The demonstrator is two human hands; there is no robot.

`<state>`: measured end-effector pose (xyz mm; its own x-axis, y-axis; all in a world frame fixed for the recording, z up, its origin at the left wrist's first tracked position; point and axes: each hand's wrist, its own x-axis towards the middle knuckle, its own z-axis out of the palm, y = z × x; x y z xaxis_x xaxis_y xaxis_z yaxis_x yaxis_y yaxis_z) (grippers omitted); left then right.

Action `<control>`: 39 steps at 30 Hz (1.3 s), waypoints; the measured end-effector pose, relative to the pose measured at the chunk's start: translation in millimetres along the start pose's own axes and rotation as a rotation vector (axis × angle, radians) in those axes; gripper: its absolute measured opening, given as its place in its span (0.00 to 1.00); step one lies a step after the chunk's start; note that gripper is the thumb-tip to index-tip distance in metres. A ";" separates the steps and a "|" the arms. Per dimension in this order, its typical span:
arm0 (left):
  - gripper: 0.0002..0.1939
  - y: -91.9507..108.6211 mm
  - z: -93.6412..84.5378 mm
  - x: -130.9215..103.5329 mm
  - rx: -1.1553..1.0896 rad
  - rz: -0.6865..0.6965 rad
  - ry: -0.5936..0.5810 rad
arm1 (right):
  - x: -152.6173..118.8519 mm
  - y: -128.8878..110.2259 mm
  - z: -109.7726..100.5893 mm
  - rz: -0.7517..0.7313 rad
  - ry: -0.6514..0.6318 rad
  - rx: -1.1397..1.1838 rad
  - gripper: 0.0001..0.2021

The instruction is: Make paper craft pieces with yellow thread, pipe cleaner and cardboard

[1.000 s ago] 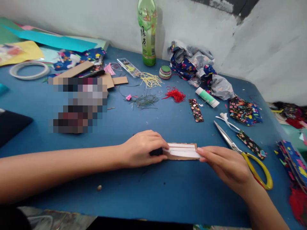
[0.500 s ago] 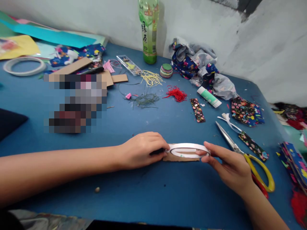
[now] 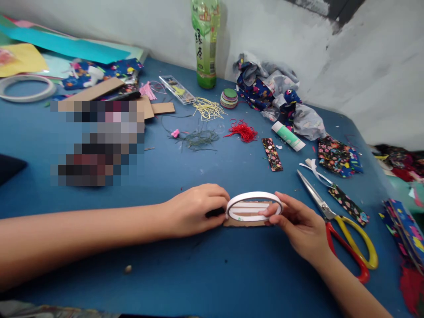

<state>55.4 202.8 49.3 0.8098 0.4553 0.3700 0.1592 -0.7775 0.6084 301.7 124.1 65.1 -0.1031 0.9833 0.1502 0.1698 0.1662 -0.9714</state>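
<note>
A white roll of double-sided tape (image 3: 255,195) is held on edge, tilted, over a small brown cardboard piece (image 3: 247,224) on the blue table. White tape strips show on the cardboard through the ring. My right hand (image 3: 303,227) grips the right side of the roll between thumb and fingers, with one finger reaching inside the ring. At the left end, my left hand (image 3: 198,210) is closed, its fingertips at the cardboard's edge and close to the roll. Exactly what those fingertips pinch is partly hidden.
Scissors (image 3: 331,216) with red and yellow handles lie beside my right hand. Farther back are a glue stick (image 3: 288,136), red threads (image 3: 243,131), floral fabric strips (image 3: 272,154), a green tea bottle (image 3: 206,48) and crumpled fabric (image 3: 270,84). Another tape roll (image 3: 49,90) lies far left.
My right hand has moved left and tipped the tape roll up, so its ring looks rounder and the strips beneath show more. More of the scissors' red handle is visible. My left hand stays closed.
</note>
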 end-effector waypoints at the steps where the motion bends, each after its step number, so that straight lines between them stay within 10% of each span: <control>1: 0.06 0.0 0.0 0.0 0.000 0.003 0.003 | 0.5 -0.5 1.3 0.007 0.004 0.020 0.19; 19: 0.07 -6.3 -6.2 -2.0 0.045 0.077 -0.019 | 0.8 -6.0 -12.0 0.044 -0.034 -0.067 0.19; 28: 0.23 -11.1 -19.1 6.1 -0.060 0.076 -0.258 | 0.5 -6.7 -14.7 0.036 -0.037 -0.057 0.19; 35: 0.27 -3.6 -10.0 1.5 -0.066 0.022 -0.070 | -2.7 -7.6 -4.1 0.029 -0.054 -0.011 0.20; 39: 0.09 1.1 -9.1 0.7 -0.249 -0.046 -0.031 | -3.8 -8.2 2.9 -0.003 -0.060 -0.048 0.22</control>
<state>51.0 206.2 56.6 0.8227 0.4708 0.3187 0.0548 -0.6236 0.7798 297.8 118.8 72.0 -0.1622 0.9768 0.1399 0.2162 0.1736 -0.9608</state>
